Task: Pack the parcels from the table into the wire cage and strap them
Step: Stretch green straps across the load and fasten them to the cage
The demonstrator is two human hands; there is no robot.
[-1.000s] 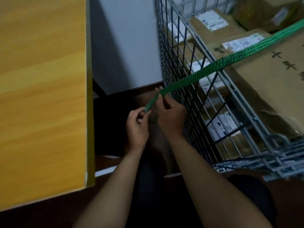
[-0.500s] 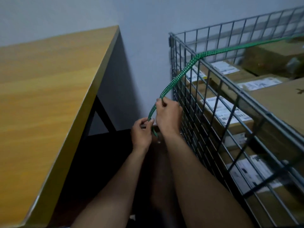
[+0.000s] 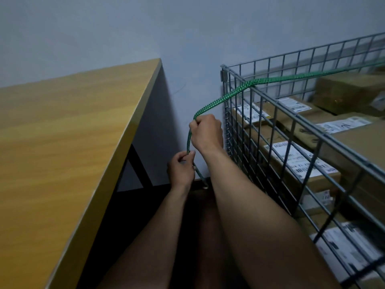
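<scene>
Green woven strap [image 3: 210, 106] bends over the wire cage [image 3: 291, 114] rim, upper right, down to centre; right hand [image 3: 206, 134] clenched round it, left hand [image 3: 181, 170] pinching it lower; probably soft, springy, best gripped near its end.

A parcel storeroom: labelled cardboard parcels [image 3: 308, 161] fill a wire cage [image 3: 270, 97] beside a bare wall [image 3: 187, 28].

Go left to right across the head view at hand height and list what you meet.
Yellow wooden table top → left hand → right hand → grey wire cage wall → labelled brown cardboard parcels inside it. The green woven strap spans several of these, so it is left out.
</scene>
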